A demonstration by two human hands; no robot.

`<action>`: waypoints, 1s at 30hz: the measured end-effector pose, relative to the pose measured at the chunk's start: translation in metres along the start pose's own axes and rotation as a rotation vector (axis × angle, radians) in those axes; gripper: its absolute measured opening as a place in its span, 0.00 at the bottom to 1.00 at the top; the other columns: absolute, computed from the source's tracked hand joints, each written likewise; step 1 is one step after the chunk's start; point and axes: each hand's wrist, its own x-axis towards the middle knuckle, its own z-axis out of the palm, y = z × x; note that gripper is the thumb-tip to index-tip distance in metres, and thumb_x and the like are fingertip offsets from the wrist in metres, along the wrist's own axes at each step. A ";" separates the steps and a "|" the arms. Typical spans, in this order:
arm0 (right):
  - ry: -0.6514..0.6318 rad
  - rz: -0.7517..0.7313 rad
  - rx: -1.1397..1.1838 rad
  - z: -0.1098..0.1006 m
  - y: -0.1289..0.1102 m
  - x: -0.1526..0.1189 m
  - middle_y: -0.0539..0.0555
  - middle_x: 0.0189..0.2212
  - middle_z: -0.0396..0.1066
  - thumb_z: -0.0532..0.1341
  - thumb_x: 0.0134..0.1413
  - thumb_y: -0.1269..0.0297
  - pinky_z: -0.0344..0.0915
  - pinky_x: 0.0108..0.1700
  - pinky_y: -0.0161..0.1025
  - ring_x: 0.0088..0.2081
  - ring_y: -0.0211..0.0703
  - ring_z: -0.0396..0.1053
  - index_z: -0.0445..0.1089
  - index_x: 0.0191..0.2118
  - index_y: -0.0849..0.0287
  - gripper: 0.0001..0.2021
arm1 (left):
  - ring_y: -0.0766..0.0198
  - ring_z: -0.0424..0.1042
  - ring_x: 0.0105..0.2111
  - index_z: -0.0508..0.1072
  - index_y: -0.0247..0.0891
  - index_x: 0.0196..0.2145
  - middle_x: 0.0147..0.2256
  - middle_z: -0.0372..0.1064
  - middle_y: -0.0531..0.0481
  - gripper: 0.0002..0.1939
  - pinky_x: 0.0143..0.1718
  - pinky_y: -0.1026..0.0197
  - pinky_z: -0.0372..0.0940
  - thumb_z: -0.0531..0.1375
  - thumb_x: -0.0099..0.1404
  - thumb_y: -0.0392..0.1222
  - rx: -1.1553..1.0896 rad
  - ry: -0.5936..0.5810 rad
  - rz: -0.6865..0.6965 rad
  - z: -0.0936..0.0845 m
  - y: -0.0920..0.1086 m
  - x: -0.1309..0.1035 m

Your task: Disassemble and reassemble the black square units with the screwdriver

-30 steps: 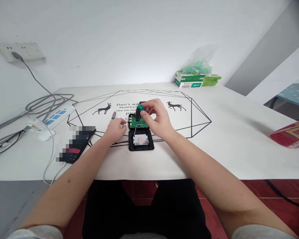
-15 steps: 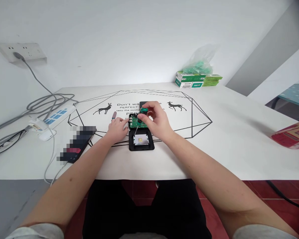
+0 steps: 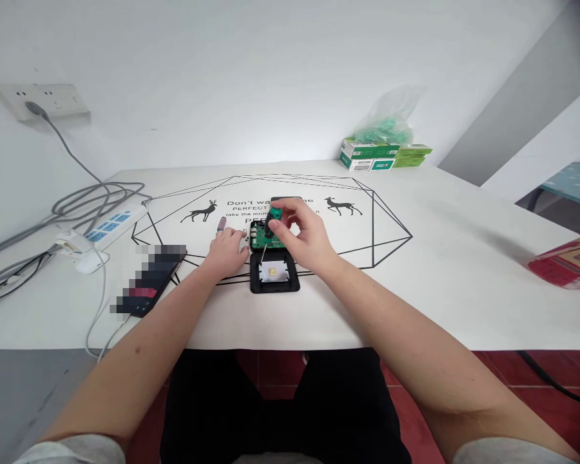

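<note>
My right hand point(image 3: 303, 232) is closed round the black and green handle of a screwdriver point(image 3: 271, 223). Its thin shaft slants down to the left, the tip near the seam between an open black case with a green circuit board point(image 3: 276, 241) and the black lid point(image 3: 274, 289). The lid lies just in front, with a silvery metal plate point(image 3: 274, 271) inside it. My left hand point(image 3: 228, 253) rests on the table left of the case, fingers extended. Tiny dark pieces point(image 3: 246, 239) lie by its fingertips. Just beyond it shows a rounded greyish-pink end point(image 3: 221, 223) of something partly hidden.
A phone point(image 3: 152, 280), a power strip point(image 3: 118, 225) and coiled grey cables point(image 3: 96, 196) occupy the left side. Green and white boxes point(image 3: 370, 154) with a plastic bag point(image 3: 389, 122) on top stand at the back. A red package point(image 3: 568, 263) lies far right. A dark flat object point(image 3: 286, 198) sits behind my right hand.
The screwdriver's handle has tipped slightly left with my right hand. My left index finger has drawn back a little from the case edge, uncovering the tiny dark pieces.
</note>
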 end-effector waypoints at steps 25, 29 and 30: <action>0.042 0.107 0.197 0.002 0.004 -0.002 0.56 0.54 0.80 0.69 0.66 0.47 0.79 0.52 0.54 0.44 0.46 0.80 0.66 0.46 0.49 0.16 | 0.38 0.64 0.69 0.74 0.38 0.63 0.62 0.69 0.36 0.22 0.70 0.40 0.62 0.58 0.75 0.42 0.022 -0.017 -0.019 -0.005 0.004 -0.002; 0.056 0.073 0.121 0.000 -0.001 -0.003 0.56 0.53 0.82 0.69 0.67 0.50 0.79 0.51 0.52 0.44 0.46 0.79 0.73 0.51 0.49 0.14 | 0.39 0.67 0.67 0.74 0.40 0.62 0.61 0.70 0.37 0.21 0.68 0.39 0.64 0.58 0.74 0.43 0.017 -0.006 -0.006 -0.003 0.002 -0.001; 0.054 0.057 0.101 -0.001 -0.002 -0.003 0.56 0.53 0.82 0.68 0.68 0.52 0.79 0.50 0.51 0.45 0.46 0.79 0.74 0.52 0.49 0.13 | 0.39 0.67 0.67 0.74 0.40 0.62 0.61 0.70 0.37 0.21 0.68 0.39 0.64 0.59 0.74 0.43 0.014 -0.005 -0.003 -0.003 0.002 -0.001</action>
